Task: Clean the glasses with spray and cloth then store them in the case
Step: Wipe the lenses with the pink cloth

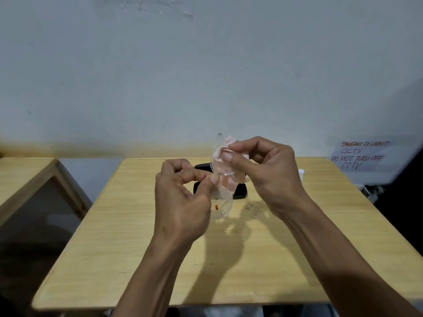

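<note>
Glasses, clear-framed, are being held above the wooden table, long axis running near-to-far, one lens low, the other raised. Left hand is pinching the frame's middle; right hand is pressing a pink cloth onto the upper lens. Behind them, a black case is lying, contents hidden.

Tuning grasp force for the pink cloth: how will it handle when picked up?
Likely floppy: the pink cloth bunches in the right hand and drapes below the glasses. Probably very light, since a fingertip grip holds it. It looks thin, so it should crumple and conform rather than push back.
</note>
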